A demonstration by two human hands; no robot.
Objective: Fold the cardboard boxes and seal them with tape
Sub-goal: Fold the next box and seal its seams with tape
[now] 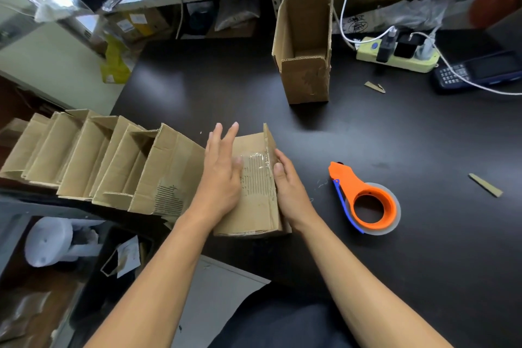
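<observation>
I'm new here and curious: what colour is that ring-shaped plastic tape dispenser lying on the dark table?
The tape dispenser is orange with a blue blade, in the head view.

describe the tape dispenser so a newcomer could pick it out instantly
Start at the dark table. Right of the box under the hands lies the tape dispenser, flat, touching nothing. It is the only bright orange thing there, with a blue blade arm and a clear tape roll in its ring.
</observation>
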